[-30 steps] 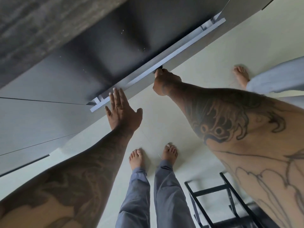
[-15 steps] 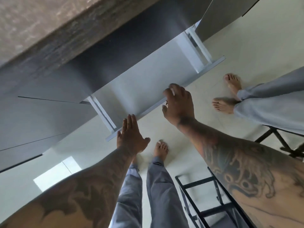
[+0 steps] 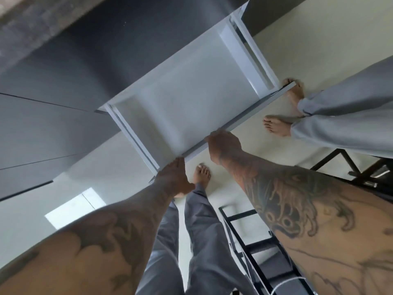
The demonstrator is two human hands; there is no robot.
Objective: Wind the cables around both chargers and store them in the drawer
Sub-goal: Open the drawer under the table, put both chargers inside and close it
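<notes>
A white drawer stands pulled far out from the dark cabinet front, and its pale inside shows nothing in it. My right hand grips the drawer's front edge from above, fingers curled over the rim. My left hand rests flat against the same front edge near its left corner, holding nothing. No chargers or cables are in sight.
A dark cabinet front runs under a brown countertop at the top left. A second person's bare feet and grey trousers stand at the right. A black metal stool frame stands by my legs at the bottom right.
The drawer has slid out from nearly closed to wide open. Both hands came back toward me with its front edge.
</notes>
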